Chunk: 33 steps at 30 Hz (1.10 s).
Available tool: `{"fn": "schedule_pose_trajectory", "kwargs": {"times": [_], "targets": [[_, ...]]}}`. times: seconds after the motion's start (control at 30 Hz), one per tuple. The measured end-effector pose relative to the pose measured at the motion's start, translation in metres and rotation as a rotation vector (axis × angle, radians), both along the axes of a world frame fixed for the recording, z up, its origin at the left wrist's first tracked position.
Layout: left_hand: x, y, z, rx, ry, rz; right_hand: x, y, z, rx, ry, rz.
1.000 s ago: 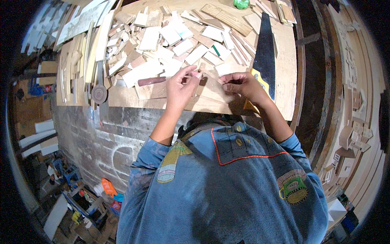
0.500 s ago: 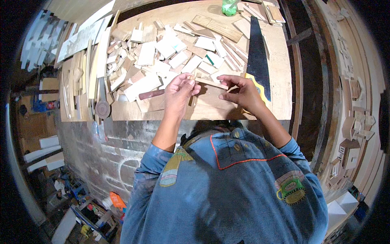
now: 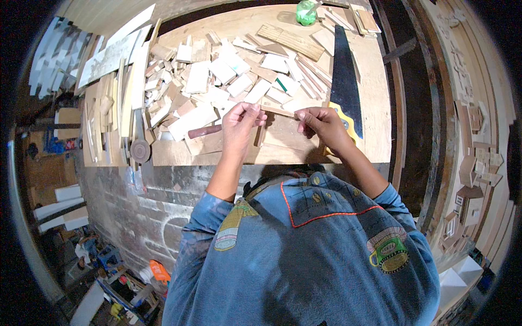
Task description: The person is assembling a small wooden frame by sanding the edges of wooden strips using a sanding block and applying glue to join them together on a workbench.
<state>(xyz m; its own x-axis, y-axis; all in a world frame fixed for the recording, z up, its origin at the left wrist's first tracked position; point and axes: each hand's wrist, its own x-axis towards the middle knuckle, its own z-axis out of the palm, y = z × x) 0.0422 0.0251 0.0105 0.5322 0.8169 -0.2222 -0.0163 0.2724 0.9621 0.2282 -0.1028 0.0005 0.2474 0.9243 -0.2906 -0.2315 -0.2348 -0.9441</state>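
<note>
A thin, narrow wooden strip (image 3: 279, 111) spans the space between my two hands, above the near part of the worktable. Its left end is pinched between the thumb and fingers of my left hand (image 3: 242, 124). My right hand (image 3: 324, 127) has its thumb and fingertips closed at the strip's right end. Beside my left wrist lies a brown wooden handle (image 3: 204, 131); whatever it belongs to is hidden. Another small upright-looking wood piece (image 3: 260, 136) shows below the strip. A hand saw (image 3: 346, 70) with a black blade and yellow handle lies just past my right hand.
Wood offcuts (image 3: 198, 76) are heaped across the table (image 3: 375, 136). Long strips (image 3: 129, 92) lie along its left side, near a round wooden disc (image 3: 140, 151). A green cut-bottle container (image 3: 306, 13) stands at the far edge. Small wooden house models (image 3: 467, 209) sit at the right.
My right thumb and fingers have come together at the strip's right end, where they were spread apart before. My left hand keeps its pinch with little movement.
</note>
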Motion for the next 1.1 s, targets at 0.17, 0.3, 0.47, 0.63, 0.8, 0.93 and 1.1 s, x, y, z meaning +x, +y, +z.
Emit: {"fn": "schedule_pose_trajectory", "kwargs": {"times": [0.17, 0.3, 0.47, 0.63, 0.8, 0.93, 1.1], "targets": [[-0.002, 0.007, -0.007, -0.063, -0.046, 0.064, 0.005, 0.005, -0.003, -0.035, 0.002, 0.02], [0.0, 0.014, -0.004, 0.025, 0.021, 0.18, 0.01, 0.006, -0.012, -0.119, 0.02, 0.001], [0.005, 0.011, 0.003, 0.127, 0.161, -0.002, 0.009, 0.005, -0.012, -0.076, -0.023, -0.041], [0.009, 0.007, -0.003, 0.091, 0.118, -0.135, 0.002, 0.009, -0.006, 0.081, -0.274, -0.064], [0.002, 0.011, 0.003, -0.199, -0.142, -0.065, 0.002, 0.007, -0.008, 0.09, -0.264, -0.105], [-0.005, 0.016, -0.002, -0.229, -0.183, -0.052, 0.0, 0.004, -0.013, 0.071, -0.21, -0.153], [-0.005, 0.013, -0.012, -0.09, -0.044, -0.051, 0.0, 0.002, -0.018, -0.003, -0.182, -0.168]]}}
